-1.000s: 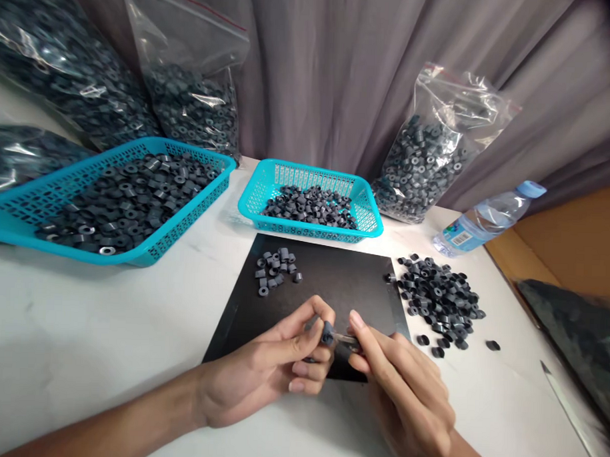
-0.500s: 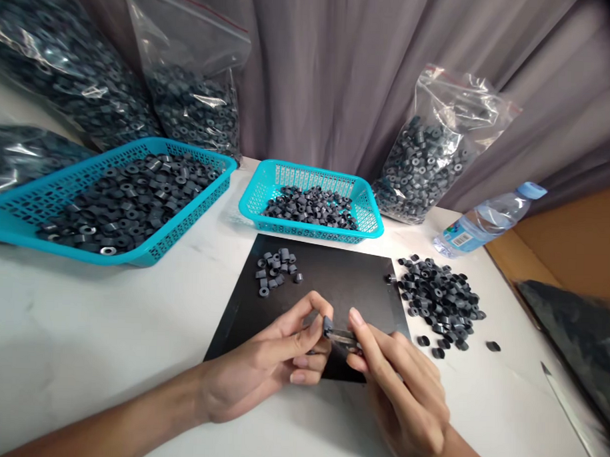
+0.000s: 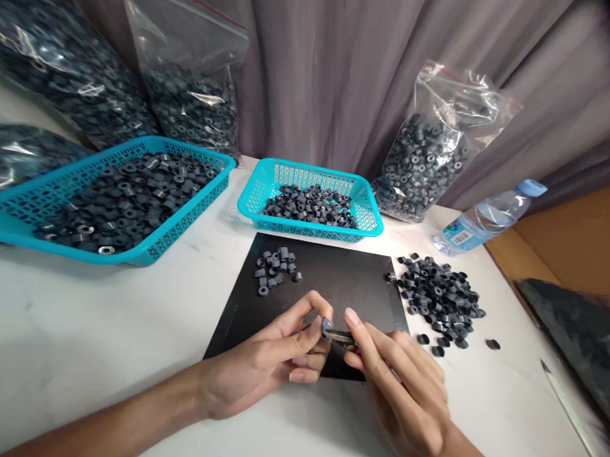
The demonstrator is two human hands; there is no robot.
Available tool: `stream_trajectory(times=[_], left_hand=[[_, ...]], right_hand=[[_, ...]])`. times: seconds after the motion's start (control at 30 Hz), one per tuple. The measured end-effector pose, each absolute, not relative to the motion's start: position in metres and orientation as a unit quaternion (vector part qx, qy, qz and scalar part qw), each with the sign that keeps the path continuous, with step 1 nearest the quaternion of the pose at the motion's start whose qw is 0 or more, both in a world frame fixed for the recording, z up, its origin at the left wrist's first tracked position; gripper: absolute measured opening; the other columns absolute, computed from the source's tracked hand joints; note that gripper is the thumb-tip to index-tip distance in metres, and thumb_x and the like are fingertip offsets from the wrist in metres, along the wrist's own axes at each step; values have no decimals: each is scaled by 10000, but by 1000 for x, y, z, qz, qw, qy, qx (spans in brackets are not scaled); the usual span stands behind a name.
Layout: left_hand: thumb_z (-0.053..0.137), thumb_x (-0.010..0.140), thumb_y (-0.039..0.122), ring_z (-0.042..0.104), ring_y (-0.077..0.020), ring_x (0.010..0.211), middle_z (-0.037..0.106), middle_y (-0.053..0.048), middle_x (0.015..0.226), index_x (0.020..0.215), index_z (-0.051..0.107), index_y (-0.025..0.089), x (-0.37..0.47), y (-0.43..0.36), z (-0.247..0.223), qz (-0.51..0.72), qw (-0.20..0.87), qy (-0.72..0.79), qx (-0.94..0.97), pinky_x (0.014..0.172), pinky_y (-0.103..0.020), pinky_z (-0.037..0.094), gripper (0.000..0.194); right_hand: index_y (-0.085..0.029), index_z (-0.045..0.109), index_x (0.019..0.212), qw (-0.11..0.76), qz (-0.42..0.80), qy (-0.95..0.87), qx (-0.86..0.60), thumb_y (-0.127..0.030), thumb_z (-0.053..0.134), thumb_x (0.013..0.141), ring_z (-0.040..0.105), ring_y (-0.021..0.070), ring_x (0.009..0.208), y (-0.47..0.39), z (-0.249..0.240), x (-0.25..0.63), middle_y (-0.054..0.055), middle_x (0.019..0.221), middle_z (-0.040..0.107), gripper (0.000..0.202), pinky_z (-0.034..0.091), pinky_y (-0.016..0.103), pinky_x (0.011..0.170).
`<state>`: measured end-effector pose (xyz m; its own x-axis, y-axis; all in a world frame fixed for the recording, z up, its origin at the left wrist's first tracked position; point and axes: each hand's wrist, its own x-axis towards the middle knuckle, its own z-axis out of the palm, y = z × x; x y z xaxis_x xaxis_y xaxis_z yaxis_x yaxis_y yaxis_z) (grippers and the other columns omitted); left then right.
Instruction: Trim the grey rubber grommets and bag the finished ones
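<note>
Between the thumb and forefinger of my left hand (image 3: 275,357) is a small dark grey ring-shaped piece (image 3: 326,326). My right hand (image 3: 404,385) grips a slim metal tool (image 3: 340,336), perhaps tweezers or a blade; the fingers hide most of it. The tool's tip touches the grey ring. Both hands are above the near part of a black mat (image 3: 343,283). On the mat's far left lies a small group of similar grey rings (image 3: 273,267). To the right of the mat is a larger heap of dark rings (image 3: 442,300).
Behind the mat stands a turquoise basket (image 3: 372,221) with rings inside. A larger turquoise basket (image 3: 149,253) is at left. Clear zip bags of rings (image 3: 194,104) stand at back left, another bag (image 3: 422,159) at back right. A water bottle (image 3: 485,221) leans beside it.
The grey ring has turned slightly in my left fingers, so its end face shows more. My right hand and the tool have shifted a little to the left.
</note>
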<state>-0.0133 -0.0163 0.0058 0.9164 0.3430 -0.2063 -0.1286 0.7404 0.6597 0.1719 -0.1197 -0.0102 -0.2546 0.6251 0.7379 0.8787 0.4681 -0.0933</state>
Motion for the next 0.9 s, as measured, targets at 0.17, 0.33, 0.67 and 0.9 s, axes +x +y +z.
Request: stream_trajectory(times=[0.17,0.33,0.67,0.9], left_hand=[[587,958,340,199,-99,652,253,37,835,954,465,239,-14,-16,5,119,918,149,349,593,-230,184,158],[571,967,342,180,-107,650,243,39,818,948,458,237,-16,-16,4,115,919,136,351,591,-239,173,156],[553,980,331,177,-112,650,233,42,800,970,459,240,-16,-14,3,102,915,132,369,601,-252,170,131],[549,984,343,177,-113,643,246,49,763,985,450,245,-17,-16,0,92,919,117,366,601,-253,169,139]], right_hand=[[4,423,1471,353,-167,-784,-482,16,626,879,534,178,728,-119,-8,174,208,1108,704,626,377,318,603],[-8,425,1472,330,-157,-800,-476,1,607,904,540,176,749,-121,-2,179,192,1108,706,596,373,321,620],[-39,392,1496,293,-165,-824,-456,-43,579,941,529,164,744,-115,5,189,147,1096,724,585,375,319,630],[-43,420,1479,292,-159,-832,-444,-44,586,941,540,156,748,-115,6,194,141,1137,722,563,379,316,622]])
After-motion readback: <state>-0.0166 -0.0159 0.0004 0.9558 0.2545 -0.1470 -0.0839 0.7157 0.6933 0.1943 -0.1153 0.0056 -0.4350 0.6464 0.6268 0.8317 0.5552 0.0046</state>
